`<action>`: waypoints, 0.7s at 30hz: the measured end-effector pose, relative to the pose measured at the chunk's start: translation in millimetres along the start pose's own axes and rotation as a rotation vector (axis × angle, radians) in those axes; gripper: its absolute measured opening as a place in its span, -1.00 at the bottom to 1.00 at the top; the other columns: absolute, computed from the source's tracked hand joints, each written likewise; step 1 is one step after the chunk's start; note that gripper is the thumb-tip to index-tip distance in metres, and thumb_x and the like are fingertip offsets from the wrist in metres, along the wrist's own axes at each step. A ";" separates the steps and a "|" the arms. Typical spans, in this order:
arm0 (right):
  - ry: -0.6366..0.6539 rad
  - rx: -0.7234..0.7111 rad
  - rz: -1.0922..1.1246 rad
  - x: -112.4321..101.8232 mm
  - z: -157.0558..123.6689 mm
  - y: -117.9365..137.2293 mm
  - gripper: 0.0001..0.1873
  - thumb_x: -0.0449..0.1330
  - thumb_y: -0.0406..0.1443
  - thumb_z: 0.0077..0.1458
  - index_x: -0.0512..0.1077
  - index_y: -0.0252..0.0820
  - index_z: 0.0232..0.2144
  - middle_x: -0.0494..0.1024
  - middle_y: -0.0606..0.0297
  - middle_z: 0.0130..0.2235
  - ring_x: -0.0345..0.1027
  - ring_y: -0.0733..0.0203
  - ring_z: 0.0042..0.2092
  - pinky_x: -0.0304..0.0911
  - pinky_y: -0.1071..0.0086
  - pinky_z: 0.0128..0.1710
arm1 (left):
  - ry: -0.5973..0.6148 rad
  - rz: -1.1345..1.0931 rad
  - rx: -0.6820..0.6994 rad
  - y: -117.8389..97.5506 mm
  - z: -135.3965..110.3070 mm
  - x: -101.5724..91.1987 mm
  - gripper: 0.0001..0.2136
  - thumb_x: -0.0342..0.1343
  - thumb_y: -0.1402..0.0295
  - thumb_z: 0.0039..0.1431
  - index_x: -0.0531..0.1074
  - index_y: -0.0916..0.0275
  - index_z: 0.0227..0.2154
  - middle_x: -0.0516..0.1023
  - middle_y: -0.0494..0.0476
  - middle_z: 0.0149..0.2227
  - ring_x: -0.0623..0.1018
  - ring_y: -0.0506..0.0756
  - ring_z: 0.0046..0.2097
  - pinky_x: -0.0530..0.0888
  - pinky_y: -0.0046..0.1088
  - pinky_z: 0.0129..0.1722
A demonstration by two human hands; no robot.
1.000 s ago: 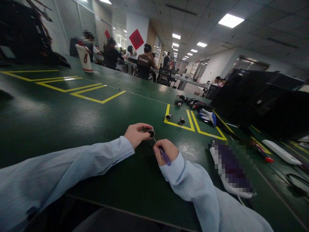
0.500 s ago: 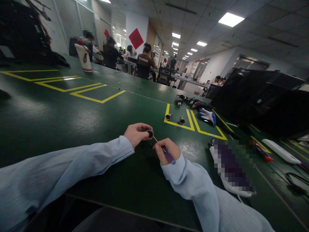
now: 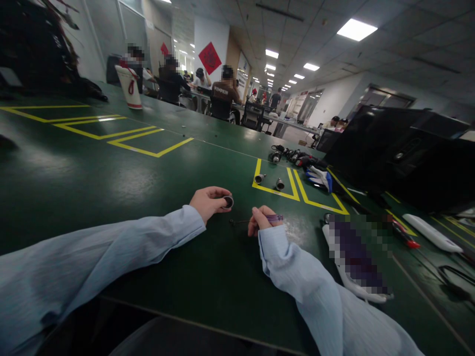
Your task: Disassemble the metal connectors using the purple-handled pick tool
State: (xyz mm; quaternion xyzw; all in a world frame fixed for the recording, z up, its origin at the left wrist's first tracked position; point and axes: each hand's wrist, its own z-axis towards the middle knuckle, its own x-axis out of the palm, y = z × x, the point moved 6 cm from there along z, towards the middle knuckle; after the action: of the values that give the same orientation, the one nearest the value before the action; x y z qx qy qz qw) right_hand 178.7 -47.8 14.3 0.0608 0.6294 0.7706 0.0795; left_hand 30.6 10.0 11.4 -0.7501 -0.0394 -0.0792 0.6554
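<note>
My left hand (image 3: 210, 203) is closed around a small round metal cup-shaped part (image 3: 228, 201), its open mouth tilted toward me. In my right hand (image 3: 262, 220) is a screwdriver (image 3: 273, 218) with a clear purple handle, gripped between thumb and fingers. Its thin shaft points left, low over the green table (image 3: 178, 267), away from the metal part. By the shaft's tip lies a tiny dark piece (image 3: 232, 222); whether the tip touches it I cannot tell. Two similar metal parts, one on the left (image 3: 260, 178) and one on the right (image 3: 279, 184), lie inside a yellow-taped box.
A blue and white glove (image 3: 319, 178) and dark cabled parts (image 3: 293, 155) lie at the back right. Nearer on the right are a white-edged pixelated object (image 3: 356, 262) and a red-tipped tool (image 3: 406, 236). A paper cup (image 3: 128, 88) stands far left. Several people sit beyond.
My right hand has drawn the screwdriver out of the metal part and turned it, so the shaft now points left and down toward the tiny piece. My left hand has barely moved.
</note>
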 end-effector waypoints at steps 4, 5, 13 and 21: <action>0.039 -0.015 -0.012 2.6 -0.9 0.3 -0.65 0.09 -0.11 -0.05 0.19 -0.18 -0.71 0.28 0.48 -0.81 0.07 0.44 -0.75 -0.03 0.54 -0.72 | 0.010 0.001 -0.002 0.2 0.8 -0.1 -0.84 0.12 0.70 -0.16 0.40 0.42 -0.46 0.49 0.15 -0.42 0.52 0.04 -0.39 0.54 -0.47 -0.44; 0.048 -0.013 -0.020 3.2 -1.1 -0.1 -0.65 0.08 -0.10 -0.05 0.19 -0.18 -0.70 0.28 0.48 -0.80 0.07 0.44 -0.75 -0.02 0.54 -0.72 | 0.010 0.003 -0.003 0.0 0.9 -0.2 -0.84 0.12 0.70 -0.17 0.40 0.42 -0.46 0.49 0.15 -0.41 0.52 0.04 -0.38 0.54 -0.47 -0.44; 0.077 -0.027 -0.083 7.4 0.3 -5.3 -0.65 0.07 -0.11 -0.04 0.20 -0.17 -0.70 0.29 0.47 -0.80 0.10 0.43 -0.74 0.00 0.53 -0.70 | 0.001 0.018 -0.012 -1.3 -1.5 0.3 -0.84 0.12 0.72 -0.18 0.40 0.42 -0.47 0.49 0.17 -0.38 0.53 0.05 -0.38 0.54 -0.45 -0.43; 0.000 -0.009 -0.197 4.7 -2.7 6.8 -0.67 0.03 -0.15 -0.04 0.17 -0.16 -0.73 0.21 0.50 -0.85 0.05 0.44 -0.79 -0.06 0.56 -0.76 | 0.019 -0.020 0.005 2.7 3.2 0.0 -0.83 0.12 0.72 -0.19 0.41 0.41 -0.48 0.49 0.14 -0.41 0.52 0.04 -0.40 0.54 -0.46 -0.44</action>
State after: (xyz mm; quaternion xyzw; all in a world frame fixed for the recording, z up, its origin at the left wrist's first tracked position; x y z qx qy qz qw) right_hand 173.2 -50.8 20.4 -0.0019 0.6289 0.7619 0.1550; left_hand 31.2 12.7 8.3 -0.7472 -0.0408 -0.0930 0.6568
